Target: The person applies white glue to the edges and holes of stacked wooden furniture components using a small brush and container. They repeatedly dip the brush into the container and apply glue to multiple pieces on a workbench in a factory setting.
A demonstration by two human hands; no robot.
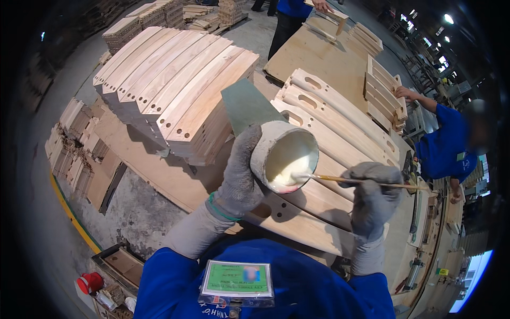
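My left hand [240, 173], in a grey glove, is closed around a whitish, glue-stained cup [260, 154], tilted so its mouth faces me. Creamy white glue [287, 166] lies inside it. Also gloved, my right hand [373, 196] pinches the thin wooden handle of a brush [334, 178]; the brush's tip dips into the glue. Beneath the cup and my hands lie long pale wooden slats [324, 143] with oval slots and round holes. A flat green sheet [249, 106] shows behind the cup; whether my left hand touches it I cannot tell.
A tall stack of curved wooden pieces [175, 80] with drilled ends stands at the left of the table. On the right, a co-worker in blue [446, 138] handles a slatted wooden frame [383, 95]. Another person [292, 16] stands at the far end. A red container [90, 283] sits lower left.
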